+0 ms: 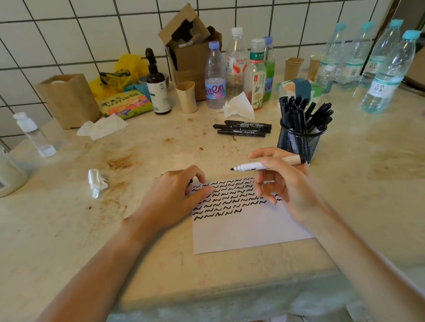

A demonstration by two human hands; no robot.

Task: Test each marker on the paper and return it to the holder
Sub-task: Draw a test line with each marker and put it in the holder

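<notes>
Left hand point(175, 191) hides paper point(244, 227) corner; cap indistinct beneath

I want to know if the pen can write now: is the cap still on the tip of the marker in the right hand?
No: the marker held by the right hand shows its bare black tip, pointing left above the paper.

table point(215, 270) stained | paper point(242, 229) near front edge; holder point(300, 141) behind; loose markers point(242, 128) beside holder
</notes>
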